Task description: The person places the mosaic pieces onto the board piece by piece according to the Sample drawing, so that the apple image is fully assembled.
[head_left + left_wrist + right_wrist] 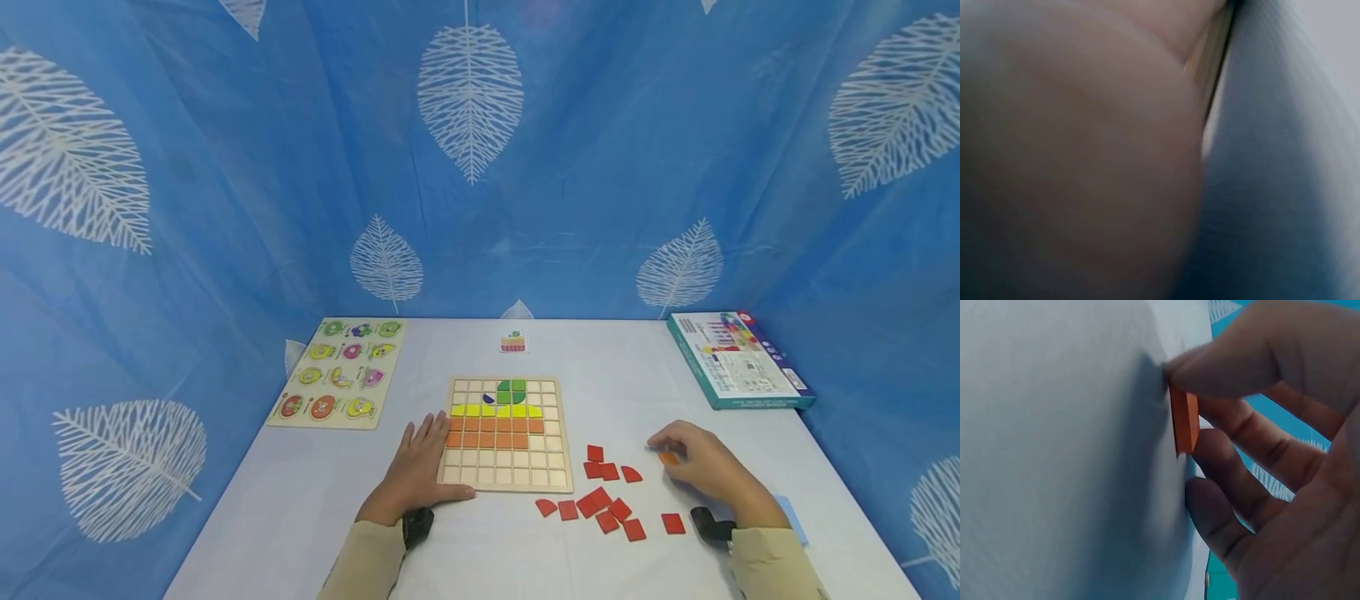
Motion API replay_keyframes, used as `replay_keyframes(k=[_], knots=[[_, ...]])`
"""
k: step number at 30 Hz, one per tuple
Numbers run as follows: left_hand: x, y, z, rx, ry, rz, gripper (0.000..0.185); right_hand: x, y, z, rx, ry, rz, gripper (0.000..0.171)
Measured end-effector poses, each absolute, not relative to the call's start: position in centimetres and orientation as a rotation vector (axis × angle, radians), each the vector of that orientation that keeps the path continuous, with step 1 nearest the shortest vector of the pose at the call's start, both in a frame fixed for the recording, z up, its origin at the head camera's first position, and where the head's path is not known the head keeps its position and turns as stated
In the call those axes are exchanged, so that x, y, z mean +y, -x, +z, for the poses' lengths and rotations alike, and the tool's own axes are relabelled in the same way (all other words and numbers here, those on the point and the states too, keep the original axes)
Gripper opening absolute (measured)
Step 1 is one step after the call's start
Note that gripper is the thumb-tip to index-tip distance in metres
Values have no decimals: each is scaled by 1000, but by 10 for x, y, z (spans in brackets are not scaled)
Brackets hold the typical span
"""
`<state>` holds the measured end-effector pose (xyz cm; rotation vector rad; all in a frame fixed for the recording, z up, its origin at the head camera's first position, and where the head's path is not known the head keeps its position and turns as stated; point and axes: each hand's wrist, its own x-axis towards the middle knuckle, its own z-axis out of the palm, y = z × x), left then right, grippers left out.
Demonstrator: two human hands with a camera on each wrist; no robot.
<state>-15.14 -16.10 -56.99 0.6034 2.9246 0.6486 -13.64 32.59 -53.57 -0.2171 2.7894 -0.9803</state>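
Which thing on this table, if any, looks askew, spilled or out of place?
Nothing looks damaged or spilled. The grid board lies square, steadied by the left hand. The red tiles lie loosely scattered beside it, not in rows. The right hand pinches an orange tile tipped on edge against the table.

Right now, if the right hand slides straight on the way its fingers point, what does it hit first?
The right hand, pinching an orange tile, points left across the table. First in that line looks to be the loose red tiles, well before the wooden grid board. Depth is uncertain from the head view.
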Motion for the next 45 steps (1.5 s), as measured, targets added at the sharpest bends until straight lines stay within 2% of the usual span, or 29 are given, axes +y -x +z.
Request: replay_keyframes(k=[14, 24, 34, 45], knots=[[-161, 151, -570, 2929, -595, 618, 134, 328, 135, -538, 2833, 198, -983, 26], [-161, 150, -573, 2934, -581, 619, 135, 321, 136, -542, 2893, 147, -958, 25], [-160, 152, -571, 2928, -581, 611, 135, 293, 146, -539, 2920, 251, -976, 23], [-161, 153, -573, 2945, -587, 590, 135, 237, 163, -529, 2919, 475, -998, 17]])
